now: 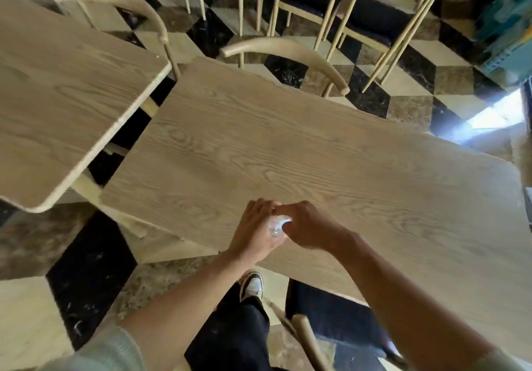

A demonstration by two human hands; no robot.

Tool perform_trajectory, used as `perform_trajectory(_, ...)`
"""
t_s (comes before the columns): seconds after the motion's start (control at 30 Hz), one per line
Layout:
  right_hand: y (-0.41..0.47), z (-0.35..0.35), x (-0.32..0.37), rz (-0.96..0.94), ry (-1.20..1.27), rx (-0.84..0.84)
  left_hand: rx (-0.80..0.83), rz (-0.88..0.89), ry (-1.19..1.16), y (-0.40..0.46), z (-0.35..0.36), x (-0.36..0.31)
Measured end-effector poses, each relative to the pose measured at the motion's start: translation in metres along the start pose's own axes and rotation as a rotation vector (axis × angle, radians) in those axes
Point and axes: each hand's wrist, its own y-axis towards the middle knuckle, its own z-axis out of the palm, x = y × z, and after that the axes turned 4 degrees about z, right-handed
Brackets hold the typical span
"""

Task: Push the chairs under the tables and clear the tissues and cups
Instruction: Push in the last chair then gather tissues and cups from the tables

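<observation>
- Hands meet over the near edge of the central table, a light wood-grain top.
- Left hand is cupped around a clear, crumpled object; whether it is a cup or a tissue cannot be told.
- Right hand has its fingers curled onto the same object from the other side, touching the left hand.
- The object is held between both hands, just above the tabletop.
- A second table stands to the left, apart from the first by a narrow gap.
- A curved-back chair sits at the far edge of the central table; another chair shows at the near edge, beside the person's dark trouser leg and shoe.
</observation>
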Motion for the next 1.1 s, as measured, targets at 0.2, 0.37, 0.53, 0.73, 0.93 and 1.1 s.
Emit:
perform_trajectory(0.2, -0.054, 0.034, 0.071, -0.155, 0.041, -0.003, -0.099, -0.217, 0.015, -0.102, -0.065, -0.004)
perform_trajectory(0.37, -0.082, 0.099, 0.154, -0.366, -0.264, 0.272, -0.128, -0.320, 0.044, -0.195, -0.125, -0.008)
perform_trajectory(0.53, -0.089, 0.147, 0.250, -0.460, -0.359, 0.326, -0.197, -0.428, 0.080, -0.273, -0.184, 0.007)
perform_trajectory(0.73, -0.057, 0.176, 0.365, -0.571, -0.348, 0.296, -0.288, -0.522, 0.110, -0.338, -0.263, 0.087)
perform_trajectory(0.93, 0.009, 0.203, 0.496, -0.636, -0.354, 0.322, -0.383, -0.561, 0.104, -0.382, -0.362, 0.185)
perform_trajectory(1.1, 0.068, 0.213, 0.622, -0.584, -0.036, 0.338, -0.459, -0.632, 0.127, -0.410, -0.473, 0.256)
